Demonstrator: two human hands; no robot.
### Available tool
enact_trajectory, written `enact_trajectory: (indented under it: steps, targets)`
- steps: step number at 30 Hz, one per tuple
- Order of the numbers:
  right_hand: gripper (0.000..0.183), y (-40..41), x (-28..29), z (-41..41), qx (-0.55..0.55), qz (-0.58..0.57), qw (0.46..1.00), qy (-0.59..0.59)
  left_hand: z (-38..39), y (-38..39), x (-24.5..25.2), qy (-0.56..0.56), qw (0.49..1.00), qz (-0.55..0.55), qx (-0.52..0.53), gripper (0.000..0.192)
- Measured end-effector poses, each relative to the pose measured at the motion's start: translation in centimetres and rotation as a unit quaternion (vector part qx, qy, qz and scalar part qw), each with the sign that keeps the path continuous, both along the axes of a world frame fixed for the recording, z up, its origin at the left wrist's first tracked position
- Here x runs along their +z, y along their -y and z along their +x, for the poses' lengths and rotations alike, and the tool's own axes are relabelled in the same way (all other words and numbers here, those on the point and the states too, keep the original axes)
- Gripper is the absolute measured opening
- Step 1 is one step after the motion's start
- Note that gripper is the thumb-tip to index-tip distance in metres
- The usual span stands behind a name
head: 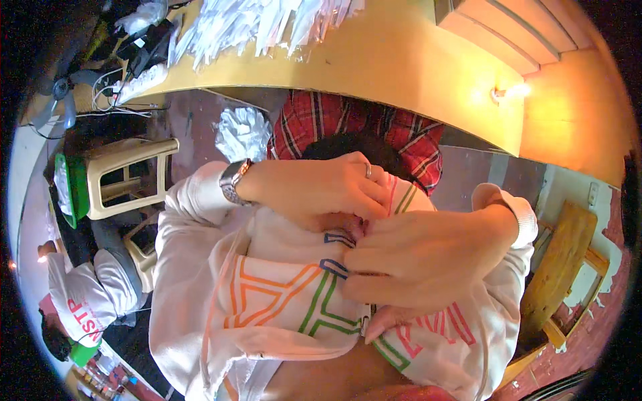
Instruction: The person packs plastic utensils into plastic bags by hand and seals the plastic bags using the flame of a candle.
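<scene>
A white hooded jacket (190,301) with coloured outlined letters covers the wearer's chest and arms. My left hand (321,193), with a metal watch and a ring, reaches in from the left, its curled fingers on the upper front of the jacket. Close against it, my right hand (421,255) lies over the front edge, fingers bent round the fabric. Its thumb rests beside a small metal zip slider (365,325). The fingertips of both hands are partly hidden. Below them the jacket front parts over bare skin. Red plaid cloth (311,118) shows beyond the hands.
A yellow tabletop (381,65) curves across the top, bearing a pile of clear plastic packets (261,25). More plastic (243,133) lies below it. At left are a fan (61,90), cream plastic stools (170,170) and another person (90,295). A wooden bench (562,265) stands at right.
</scene>
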State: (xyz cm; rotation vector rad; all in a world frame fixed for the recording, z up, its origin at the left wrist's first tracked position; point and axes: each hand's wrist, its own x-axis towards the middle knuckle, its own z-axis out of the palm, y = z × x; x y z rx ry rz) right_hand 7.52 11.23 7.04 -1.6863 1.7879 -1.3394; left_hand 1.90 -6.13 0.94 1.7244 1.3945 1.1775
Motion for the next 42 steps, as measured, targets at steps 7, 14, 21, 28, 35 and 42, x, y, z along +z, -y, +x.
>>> enact_trajectory:
  steps: [7, 14, 21, 28, 35, 42]
  targets:
    - [0.022, 0.3, 1.2, -1.3, 0.055, -0.011, 0.996, 0.066, -0.2, 0.3, -0.1, -0.038, 0.998, -0.012, 0.045, 0.023]
    - [0.006, 0.8, 2.3, -0.4, -0.066, -0.132, 0.974, 0.175, -0.4, -0.6, -2.0, -0.051, 0.998, 0.007, 0.021, 0.011]
    - [0.009, 0.1, 3.3, 0.6, -0.063, -0.174, 0.967, 0.176, -0.4, -0.6, -5.3, -0.153, 0.975, -0.110, 0.114, 0.011]
    - [0.014, -1.0, 3.2, -2.2, -0.158, -0.130, 0.976, 0.071, -1.1, 0.2, 0.0, 0.231, 0.970, 0.062, 0.041, 0.034]
    - [0.030, -8.3, 8.9, -2.7, -0.312, 0.141, 0.876, -0.341, 0.5, 0.3, 1.3, 0.037, 0.998, 0.048, -0.022, 0.041]
    - [0.035, -10.8, 8.2, -3.6, -0.267, -0.065, 0.941, -0.196, 0.4, 0.6, 1.5, 0.046, 0.998, 0.026, 0.035, 0.049]
